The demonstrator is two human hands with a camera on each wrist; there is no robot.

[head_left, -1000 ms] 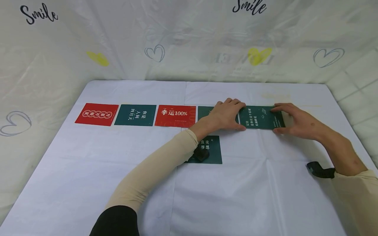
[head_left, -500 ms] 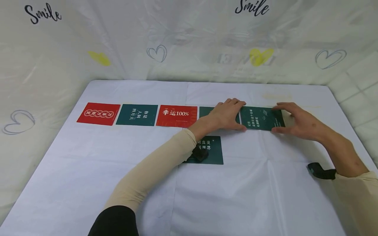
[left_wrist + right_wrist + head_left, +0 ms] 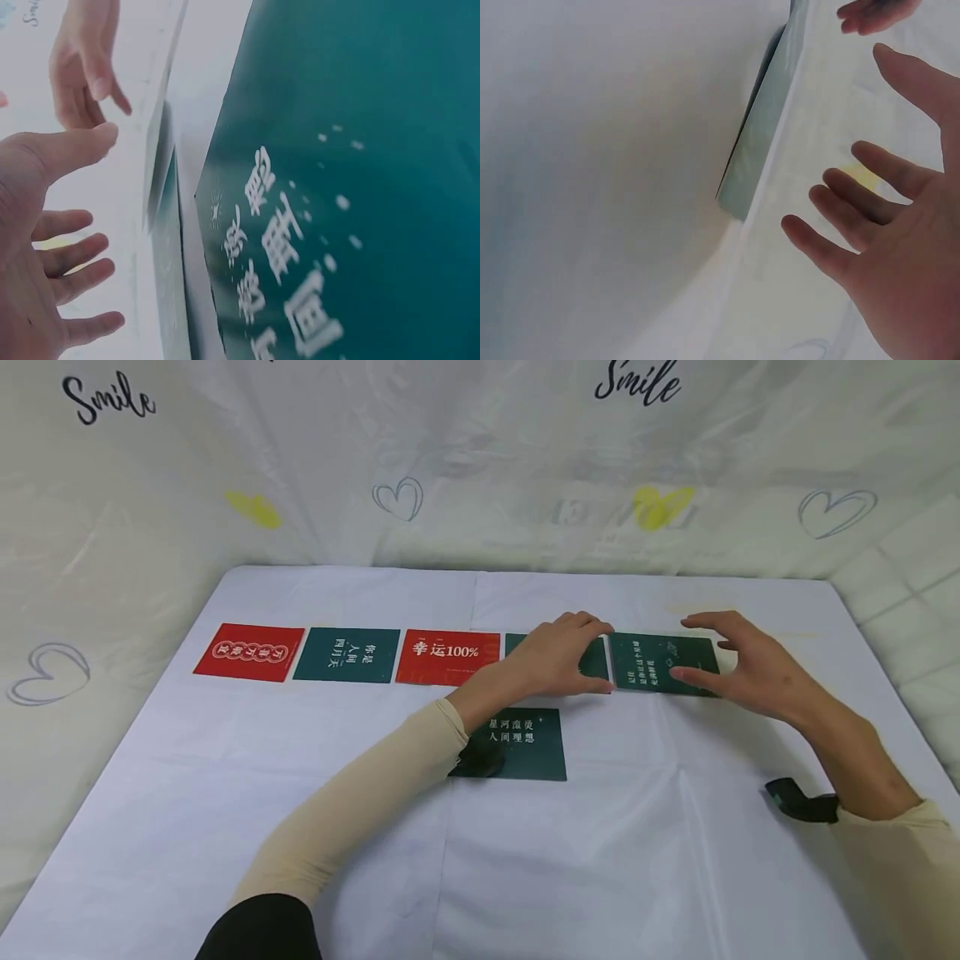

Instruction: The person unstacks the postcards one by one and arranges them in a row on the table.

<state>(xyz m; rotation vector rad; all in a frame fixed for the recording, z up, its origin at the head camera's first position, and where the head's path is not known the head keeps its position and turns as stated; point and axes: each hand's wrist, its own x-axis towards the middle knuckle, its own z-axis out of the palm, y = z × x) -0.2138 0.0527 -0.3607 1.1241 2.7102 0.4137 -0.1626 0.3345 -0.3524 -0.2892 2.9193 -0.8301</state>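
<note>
Flat cards form a row across the white table. My left hand point(image 3: 551, 656) hovers over the fourth, a dark green card point(image 3: 596, 662), hiding part of it. Over the right end of the rightmost green card point(image 3: 637, 664) is my right hand point(image 3: 757, 664), thumb and fingers spread apart. Both wrist views show the hands with extended fingers and nothing held: the left hand point(image 3: 45, 225) and the right hand point(image 3: 900, 247). Below the row lies another green card point(image 3: 532, 752) with white characters, its left part covered by the left forearm and a black wrist device.
Farther left in the row lie a red card point(image 3: 248, 667), a green card point(image 3: 322, 664) and a second red card point(image 3: 442, 670), with narrow gaps between them. A pale curtain point(image 3: 480, 443) printed with hearts and "Smile" hangs behind the table point(image 3: 570, 877).
Both hands have come off the cards. The left hand shifted slightly left, and the right hand lifted from the rightmost card's edge. The cards stay in their row.
</note>
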